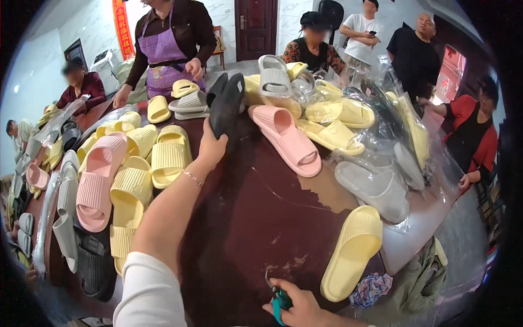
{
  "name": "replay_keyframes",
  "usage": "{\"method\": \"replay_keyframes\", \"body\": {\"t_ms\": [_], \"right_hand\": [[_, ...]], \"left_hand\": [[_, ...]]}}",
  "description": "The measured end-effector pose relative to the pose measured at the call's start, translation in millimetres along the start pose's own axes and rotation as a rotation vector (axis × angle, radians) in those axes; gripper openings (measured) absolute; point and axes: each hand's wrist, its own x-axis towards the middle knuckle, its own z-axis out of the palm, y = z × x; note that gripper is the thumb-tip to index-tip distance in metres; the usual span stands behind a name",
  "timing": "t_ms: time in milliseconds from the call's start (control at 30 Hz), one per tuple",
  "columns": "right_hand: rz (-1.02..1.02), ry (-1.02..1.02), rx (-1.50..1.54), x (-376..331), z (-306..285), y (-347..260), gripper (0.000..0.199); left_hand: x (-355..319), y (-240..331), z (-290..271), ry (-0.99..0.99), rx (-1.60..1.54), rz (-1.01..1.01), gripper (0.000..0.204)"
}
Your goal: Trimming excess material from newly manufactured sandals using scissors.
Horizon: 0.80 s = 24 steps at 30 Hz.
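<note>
My left hand [213, 146] reaches out over the table and is closed around a pair of black slippers [226, 103], held upright close together. In my right hand [302, 309], near the front edge, is a small tool [281, 300] with a green handle and a thin metal tip; its exact kind is unclear. A yellow slipper [353, 253] lies just right of that hand. Beyond it, a pink slipper [287, 140] rests on the table, to the right of the black pair.
Yellow, pink, grey and black slippers crowd the left side, including a pink one [102, 180]. Bagged grey slippers [376, 185] and yellow ones pile up at right. A patterned cloth [371, 289] sits by the front edge. Several people are around the dark red table [239, 234].
</note>
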Motion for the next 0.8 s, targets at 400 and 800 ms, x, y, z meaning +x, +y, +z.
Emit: {"method": "replay_keyframes", "body": {"t_ms": [400,800], "right_hand": [[0.297,0.127,0.313,-15.6,12.5,24.6,0.049],[0.126,0.375,0.191,14.4,19.9,15.5,0.051]], "left_hand": [[-250.4,75.3,-158.0,-0.234,-0.910,-0.576,0.054],[-385.5,92.2,-187.4,-0.367,-0.155,0.057,0.070]]}}
